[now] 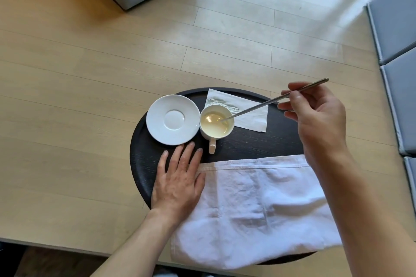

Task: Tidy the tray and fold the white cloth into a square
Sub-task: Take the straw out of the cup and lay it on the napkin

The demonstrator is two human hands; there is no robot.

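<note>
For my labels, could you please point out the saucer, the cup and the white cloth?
saucer (172, 119): head view, centre well.
cup (212, 147): head view, handle.
white cloth (258, 204): head view, middle of the fabric.

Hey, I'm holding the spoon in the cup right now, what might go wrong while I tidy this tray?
The cup holds pale liquid nearly to the rim, so lifting the spoon out with your right hand may drip onto the paper napkin or the tray. The white cloth hangs over the tray's near edge and might slide off. Your left hand is close to the cup's handle and might knock it.
</note>
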